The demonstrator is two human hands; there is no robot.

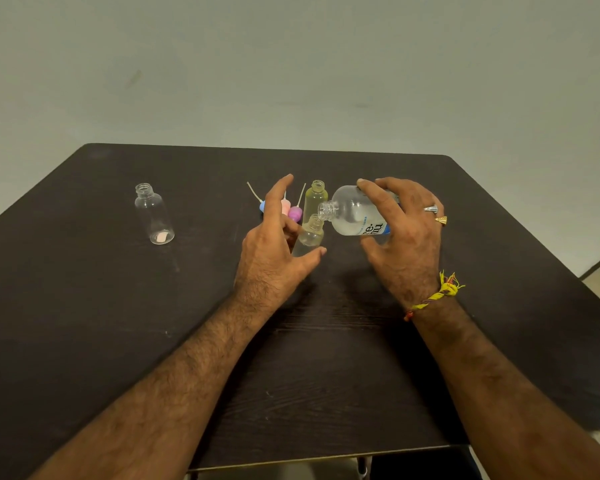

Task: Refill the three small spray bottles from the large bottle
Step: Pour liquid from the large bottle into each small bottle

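My right hand (404, 233) grips the large clear bottle (354, 213), which has a blue and white label. It is tipped on its side, its open mouth pointing left just above the neck of a small clear spray bottle (310, 233). My left hand (274, 251) holds that small bottle between thumb and fingers, with the index finger straight. A second small bottle (315, 199), yellowish and uncapped, stands upright just behind. The third small bottle (153, 214) stands uncapped far to the left. Part of the held bottle's base is hidden by my thumb.
Three spray caps with dip tubes lie behind my left hand: blue (262, 206), pink (285, 206) and purple (295, 213). Everything rests on a dark wooden table (118, 323) set against a pale wall. The table's near edge runs below my forearms.
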